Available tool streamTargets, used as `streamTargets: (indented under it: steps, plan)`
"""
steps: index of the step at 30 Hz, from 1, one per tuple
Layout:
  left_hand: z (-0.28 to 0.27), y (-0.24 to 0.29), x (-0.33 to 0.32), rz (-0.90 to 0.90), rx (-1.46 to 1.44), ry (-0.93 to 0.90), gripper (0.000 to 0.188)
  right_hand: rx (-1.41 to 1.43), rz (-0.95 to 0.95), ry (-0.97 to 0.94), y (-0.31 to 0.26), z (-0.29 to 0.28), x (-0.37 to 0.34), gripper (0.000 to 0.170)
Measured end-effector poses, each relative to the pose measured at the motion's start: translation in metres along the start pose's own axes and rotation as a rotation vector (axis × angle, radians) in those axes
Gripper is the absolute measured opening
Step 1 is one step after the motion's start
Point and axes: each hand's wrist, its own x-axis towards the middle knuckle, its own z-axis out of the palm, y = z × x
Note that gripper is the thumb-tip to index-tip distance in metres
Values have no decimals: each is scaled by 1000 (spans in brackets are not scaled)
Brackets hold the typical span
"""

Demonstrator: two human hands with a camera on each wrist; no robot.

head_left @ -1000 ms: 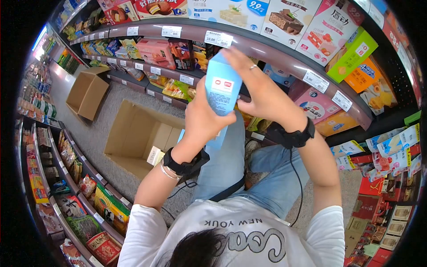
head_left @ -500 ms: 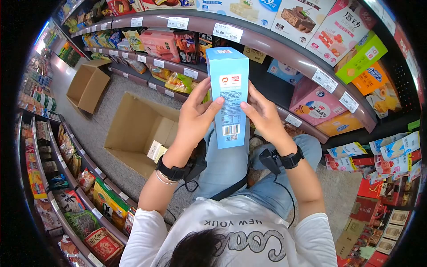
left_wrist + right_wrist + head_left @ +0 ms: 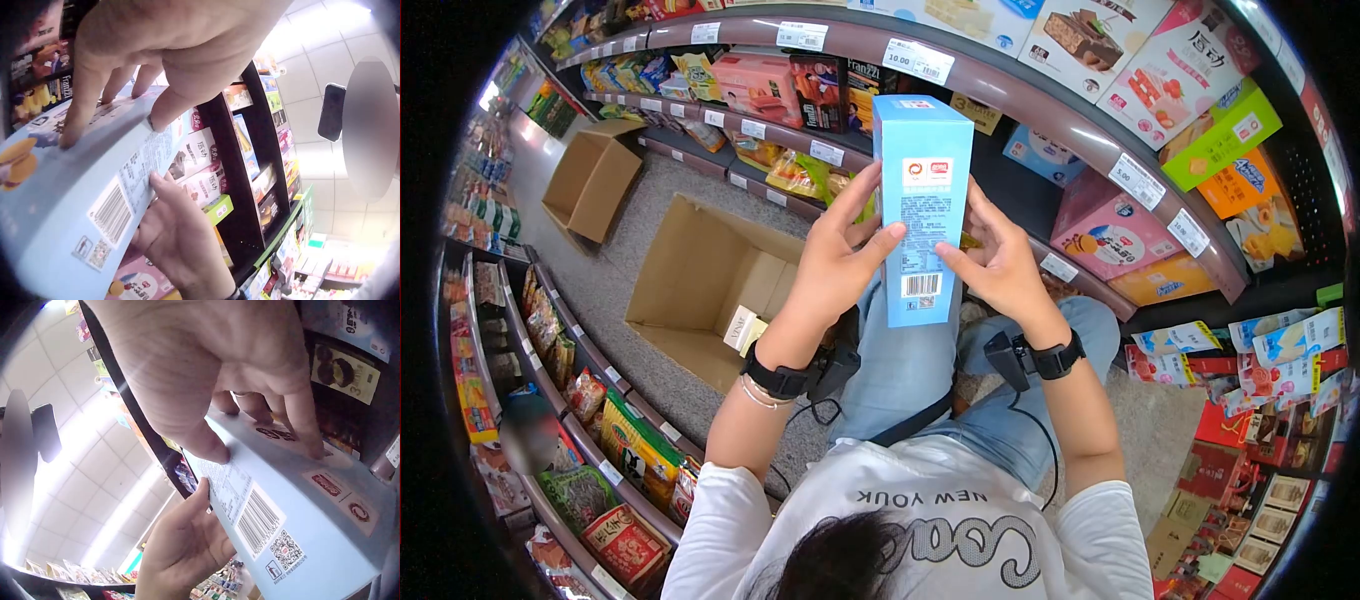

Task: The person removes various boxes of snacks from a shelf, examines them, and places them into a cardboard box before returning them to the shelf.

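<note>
The right hand [image 3: 219, 359] reaches over the blue box [image 3: 337, 544] from above, gripping it with the thumb on the box's small-print side and the fingers on the neighbouring side. The left hand [image 3: 178, 550] holds the blue box from its left, thumb on its edge. On the blue box are a barcode [image 3: 258, 519], a square code [image 3: 287, 551] and red logos [image 3: 327, 485]. Above the blue box, to the right, a cream packet [image 3: 344, 372] stands near a price label [image 3: 394, 452]. Left of the blue box is a ceiling [image 3: 69, 456] with bright lights [image 3: 119, 509].
</note>
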Motion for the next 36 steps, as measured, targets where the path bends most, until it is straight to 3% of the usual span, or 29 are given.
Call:
streamTargets:
  steps: [11,13,16,19,21,24,26,27,30,31,34,36]
  plan:
    - [1,-2,-1,-8,-13,-19,69,-2,41,-4,-1,-2,-5,92]
    - [7,3,-5,-79,-65,-5,68,-40,6,22,-3,2,-6,96]
    - [16,-8,-10,-71,-36,12,63,-452,-129,141,-7,2,-6,99]
    - [16,-14,-7,79,110,-2,57,-487,-135,258,-11,5,-4,91]
    - [9,4,-6,-107,64,9,57,-520,-130,278,-16,5,-3,84]
    - [-13,9,2,-109,115,74,70,-452,-93,185,-6,-7,0,82]
    - [-30,4,6,19,197,160,83,-321,-90,115,-8,-7,3,81]
    - [-42,11,10,-31,227,178,97,-284,-94,71,-9,-7,6,82]
    - [-78,21,14,-18,430,164,104,-121,-65,-51,-17,-2,18,84]
    - [-78,37,11,31,272,136,102,-60,-51,-91,-21,1,24,85]
    - [-106,66,5,1,208,49,99,48,-50,-217,-28,15,46,90]
    - [-122,85,-5,67,226,101,94,68,-89,-295,-26,31,66,92]
